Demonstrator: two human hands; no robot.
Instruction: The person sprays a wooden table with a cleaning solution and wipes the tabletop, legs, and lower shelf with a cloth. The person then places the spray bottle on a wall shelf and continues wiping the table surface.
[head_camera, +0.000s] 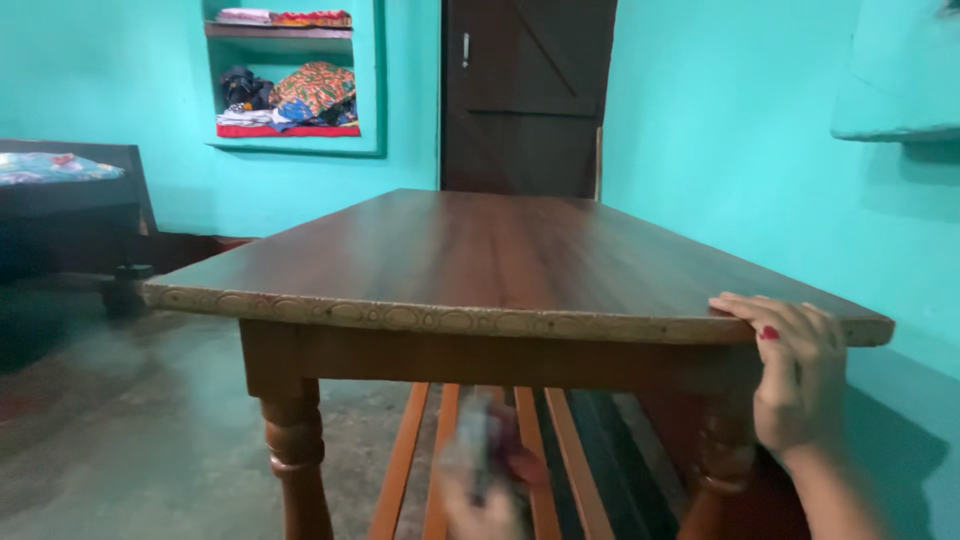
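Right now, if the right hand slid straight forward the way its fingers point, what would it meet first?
Only the bare brown wooden table top; the right hand grips its near edge, and nothing lies ahead there, though depth is uncertain.

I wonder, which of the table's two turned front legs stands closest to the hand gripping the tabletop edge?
The leg at the right corner, directly below the right hand on the table edge, partly hidden by it. The other front leg stands under the far left corner.

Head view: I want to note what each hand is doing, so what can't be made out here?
- Left hand: motion-blurred below the table; whether it holds anything is unclear.
- Right hand: fingers lie over the table edge; its palm side is hidden.
- Table legs: cut off by the bottom edge.
- Folded cloths in the wall niche: too small to identify.
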